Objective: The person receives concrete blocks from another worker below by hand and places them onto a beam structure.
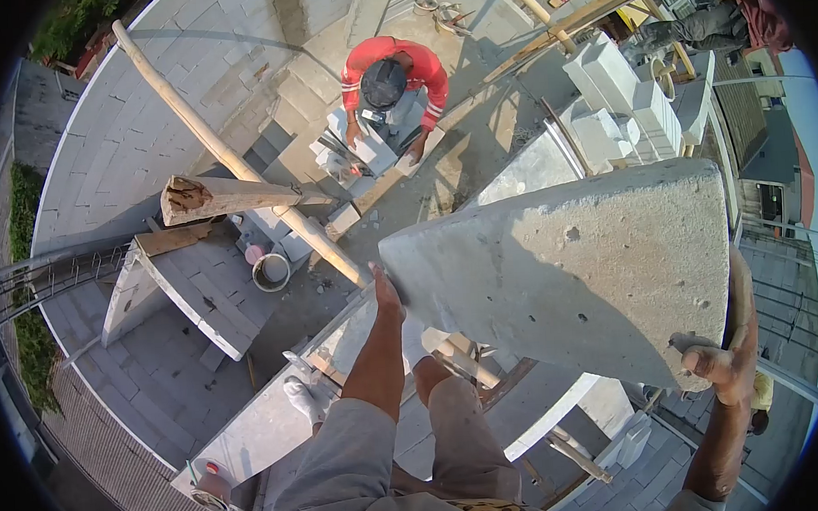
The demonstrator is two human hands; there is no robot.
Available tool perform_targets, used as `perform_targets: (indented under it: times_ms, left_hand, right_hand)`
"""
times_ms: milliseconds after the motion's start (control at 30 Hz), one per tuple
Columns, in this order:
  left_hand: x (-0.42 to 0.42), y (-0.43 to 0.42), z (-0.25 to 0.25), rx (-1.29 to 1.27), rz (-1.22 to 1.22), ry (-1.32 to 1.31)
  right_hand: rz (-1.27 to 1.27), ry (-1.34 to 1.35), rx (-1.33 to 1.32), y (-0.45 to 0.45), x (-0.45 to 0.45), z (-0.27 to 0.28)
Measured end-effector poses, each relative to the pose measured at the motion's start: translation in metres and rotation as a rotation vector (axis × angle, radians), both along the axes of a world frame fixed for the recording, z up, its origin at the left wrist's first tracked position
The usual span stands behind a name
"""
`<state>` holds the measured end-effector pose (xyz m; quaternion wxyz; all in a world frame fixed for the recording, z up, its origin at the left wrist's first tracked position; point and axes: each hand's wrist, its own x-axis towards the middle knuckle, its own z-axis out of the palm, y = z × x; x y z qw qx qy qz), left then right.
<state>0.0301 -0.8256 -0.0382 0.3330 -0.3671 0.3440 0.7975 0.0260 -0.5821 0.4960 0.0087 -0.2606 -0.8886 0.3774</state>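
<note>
A large light-grey concrete block, probably aerated, is held in the air across my body. Its surface is pitted, and a shadow covers part of it. At the block's right end, my right hand grips the edge with the thumb on the near face and the fingers around the end. My left hand presses against the left end, its fingers partly hidden behind the block. Below, my legs stand astride, with one foot on top of a narrow pale wall.
A co-worker in a red shirt crouches below among blocks. Blocks are stacked at upper right. A wooden pole and a broken timber beam cross at left. A bucket sits below; a small container stands on the wall.
</note>
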Motion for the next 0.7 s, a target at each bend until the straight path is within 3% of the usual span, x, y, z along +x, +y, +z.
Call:
perform_targets:
  times_ms: [100, 167, 267, 333, 400, 533, 600, 700]
  left_hand:
    - [0.024, -0.020, -0.003, -0.072, 0.009, 0.097]
    - [0.021, -0.048, 0.000, -0.149, -0.104, -0.042]
    - [0.010, -0.093, -0.044, -0.692, -0.395, 0.032]
    - [-0.015, -0.097, -0.026, -0.979, -0.670, 0.092]
    - [-0.052, -0.079, -0.002, -1.161, -0.925, 0.126]
    - [-0.096, -0.059, -0.046, -1.524, -1.401, 0.475]
    - [-0.118, -0.004, -0.034, -1.550, -1.394, 0.447]
    - [-0.150, 0.041, -0.071, -1.619, -1.423, 0.485]
  right_hand:
    - [-0.183, -0.092, -0.078, 0.027, 0.076, -0.043]
    - [-0.355, -0.142, -0.234, 0.035, 0.123, -0.080]
    - [-0.675, -0.191, -0.554, 0.035, 0.205, -0.153]
    - [-0.874, -0.219, -0.726, 0.034, 0.257, -0.210]
    - [-0.980, -0.195, -0.883, 0.027, 0.289, -0.265]
    - [-1.175, -0.129, -1.153, 0.005, 0.342, -0.367]
    - [-1.324, -0.065, -1.170, -0.012, 0.373, -0.426]
    - [-1.399, 0.035, -1.232, -0.016, 0.378, -0.475]
